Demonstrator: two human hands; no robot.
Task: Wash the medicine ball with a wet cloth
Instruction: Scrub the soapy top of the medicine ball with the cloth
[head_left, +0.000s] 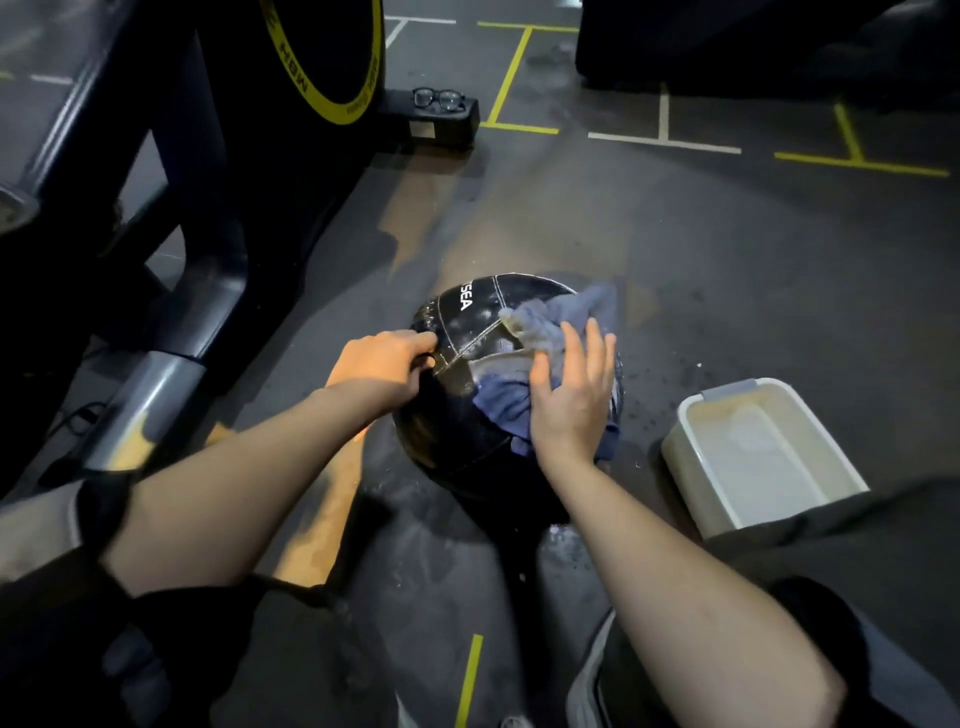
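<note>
So the big black leather medicine ball with white stitching (467, 384) sits on the dark rubber gym floor (727, 249), pretty much mid-floor, right in front of the person's knees. It's mid-wipe as far as I can tell. The right hand (571, 395) lies flat with fingers spread, pressing a crumpled blue wet cloth (556, 322) onto the upper right side of the ball; that grip is wide, palm down, not pinching anything. The left hand (387, 364) has its fingers curled against the ball's upper left side near a seam, looks like it's bracing the thing so it doesn't roll.

The top panels already look shiny and wet, and there are splashes on the floor around it. A white rectangular plastic basin with water in it (758, 457) sits just to the right of the ball, near it but apart.

I'd guess the next move needs the left hand turning the ball so the lower, still-dull side comes up, and maybe a re-dip in the basin.
</note>
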